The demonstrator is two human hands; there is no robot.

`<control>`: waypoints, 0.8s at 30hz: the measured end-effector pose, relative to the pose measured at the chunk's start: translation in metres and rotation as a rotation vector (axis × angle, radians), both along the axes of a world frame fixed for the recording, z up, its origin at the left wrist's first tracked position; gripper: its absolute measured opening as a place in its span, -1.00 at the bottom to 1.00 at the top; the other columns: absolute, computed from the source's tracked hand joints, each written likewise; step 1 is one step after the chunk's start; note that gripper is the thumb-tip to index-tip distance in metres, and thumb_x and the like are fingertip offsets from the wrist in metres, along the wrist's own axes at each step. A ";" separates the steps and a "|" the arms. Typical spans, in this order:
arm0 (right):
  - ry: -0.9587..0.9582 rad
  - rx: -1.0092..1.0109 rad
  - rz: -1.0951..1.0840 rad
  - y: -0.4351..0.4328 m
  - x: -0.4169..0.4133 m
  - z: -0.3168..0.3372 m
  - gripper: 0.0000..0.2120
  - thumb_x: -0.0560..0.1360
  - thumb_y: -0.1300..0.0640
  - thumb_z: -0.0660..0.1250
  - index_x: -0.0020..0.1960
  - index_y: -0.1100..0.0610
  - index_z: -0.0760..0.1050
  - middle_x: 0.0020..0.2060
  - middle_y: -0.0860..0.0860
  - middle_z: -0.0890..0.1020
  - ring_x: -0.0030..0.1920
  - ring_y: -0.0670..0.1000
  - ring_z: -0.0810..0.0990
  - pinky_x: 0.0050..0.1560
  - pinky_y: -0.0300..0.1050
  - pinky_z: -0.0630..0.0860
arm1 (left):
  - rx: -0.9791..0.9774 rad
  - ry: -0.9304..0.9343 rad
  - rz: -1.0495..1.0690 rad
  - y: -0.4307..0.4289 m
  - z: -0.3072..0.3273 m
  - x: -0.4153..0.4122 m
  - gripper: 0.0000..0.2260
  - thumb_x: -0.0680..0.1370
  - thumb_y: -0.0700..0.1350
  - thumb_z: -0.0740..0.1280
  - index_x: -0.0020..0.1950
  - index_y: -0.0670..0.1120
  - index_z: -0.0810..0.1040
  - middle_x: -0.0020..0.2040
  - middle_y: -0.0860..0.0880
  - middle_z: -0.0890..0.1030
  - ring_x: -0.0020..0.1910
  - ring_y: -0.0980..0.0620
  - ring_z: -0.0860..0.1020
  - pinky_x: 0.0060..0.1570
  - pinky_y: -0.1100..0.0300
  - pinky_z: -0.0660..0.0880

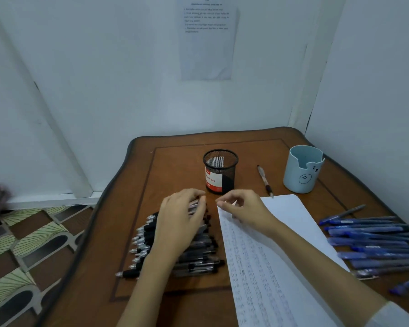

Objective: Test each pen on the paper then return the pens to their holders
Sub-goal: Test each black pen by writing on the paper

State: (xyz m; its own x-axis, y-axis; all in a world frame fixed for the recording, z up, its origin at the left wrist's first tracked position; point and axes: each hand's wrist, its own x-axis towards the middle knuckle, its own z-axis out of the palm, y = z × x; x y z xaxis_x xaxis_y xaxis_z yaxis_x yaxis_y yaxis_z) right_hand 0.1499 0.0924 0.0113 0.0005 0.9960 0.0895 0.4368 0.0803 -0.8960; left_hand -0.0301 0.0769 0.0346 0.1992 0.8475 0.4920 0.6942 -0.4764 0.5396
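On brown wooden surface [175, 166] | left hand [182, 218] grips heap of black click pens [198, 256] | right hand [243, 211] curled at corner of white written sheet [288, 218], grip unclear

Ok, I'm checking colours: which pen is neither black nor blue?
The pale pen with a dark grip, lying alone between the black mesh holder and the pale blue cup.

Mesh holder label [213, 179]: I read "Pens" in white on red; the word before it was partly hidden.
Wall sheet [207, 38]: printed lines, too blurred for me to read.
Paper [265, 267]: handwritten rows, too small for me to make out.
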 end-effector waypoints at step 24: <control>1.176 -0.093 -0.277 -0.002 0.044 0.028 -0.76 0.65 0.01 0.11 0.04 0.12 0.47 -0.34 0.01 0.48 -0.44 -0.08 0.46 -0.37 -0.25 0.50 | 0.043 -0.014 -0.089 -0.031 -0.007 0.011 -0.85 0.59 -0.10 0.25 0.08 -0.04 0.59 -0.05 0.15 0.55 -0.06 0.27 0.44 0.01 0.34 0.41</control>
State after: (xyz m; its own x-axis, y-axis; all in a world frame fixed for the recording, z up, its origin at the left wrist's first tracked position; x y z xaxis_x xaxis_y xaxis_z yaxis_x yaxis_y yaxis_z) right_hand 0.1943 0.0908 0.0398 0.2473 0.9519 -0.1811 -0.6555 0.0268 -0.7547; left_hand -0.0186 0.0458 0.0278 0.2660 0.8046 0.5310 0.6404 -0.5592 0.5265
